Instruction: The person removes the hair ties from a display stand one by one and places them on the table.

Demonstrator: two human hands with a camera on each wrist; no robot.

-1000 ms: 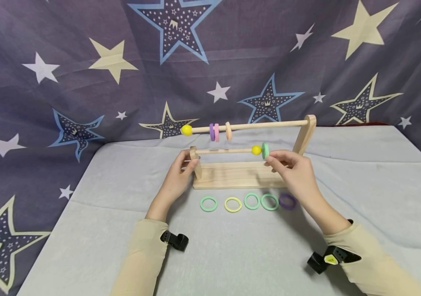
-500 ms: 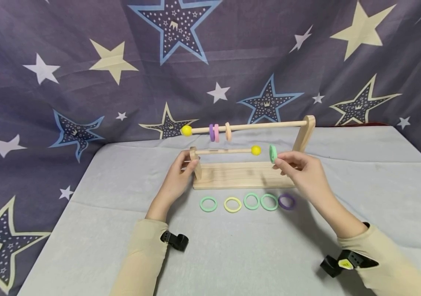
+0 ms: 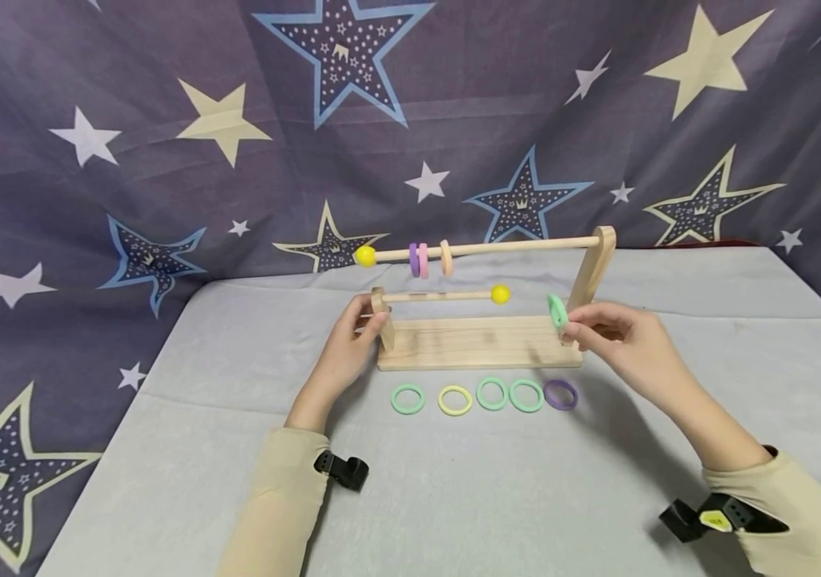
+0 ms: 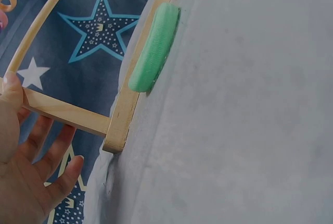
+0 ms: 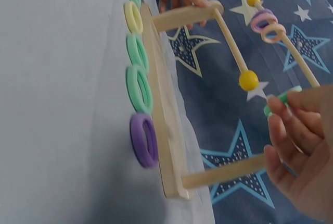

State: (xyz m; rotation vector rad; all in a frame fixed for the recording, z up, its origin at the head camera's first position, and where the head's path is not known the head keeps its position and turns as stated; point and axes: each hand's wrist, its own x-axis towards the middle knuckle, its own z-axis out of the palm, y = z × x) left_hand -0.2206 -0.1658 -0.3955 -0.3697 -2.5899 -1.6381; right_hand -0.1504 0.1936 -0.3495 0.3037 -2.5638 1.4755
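Note:
A wooden stand (image 3: 475, 343) carries two rods, each tipped with a yellow ball. My left hand (image 3: 341, 344) grips the top of its short left post (image 4: 67, 111), thumb on the near side and other fingers loosely behind. Between thumb and fingertips, my right hand (image 3: 626, 344) pinches a green ring (image 3: 557, 310), held up edge-on near the tall right post (image 3: 593, 268). This ring is apart from the yellow ball (image 3: 500, 294) on the lower rod. On the upper rod (image 3: 525, 244) hang a purple ring (image 3: 414, 260), a pink ring (image 3: 423, 260) and a peach ring (image 3: 446, 258).
In front of the stand, a row of rings lies on the pale cloth (image 3: 453, 497): green rings (image 3: 407, 412), a yellow ring (image 3: 455, 413) and a purple ring (image 3: 561, 407). A dark star-patterned curtain (image 3: 381, 160) hangs behind.
My right hand has moved right with the green ring, away from the yellow ball on the lower rod. The left hand keeps its grip on the post.

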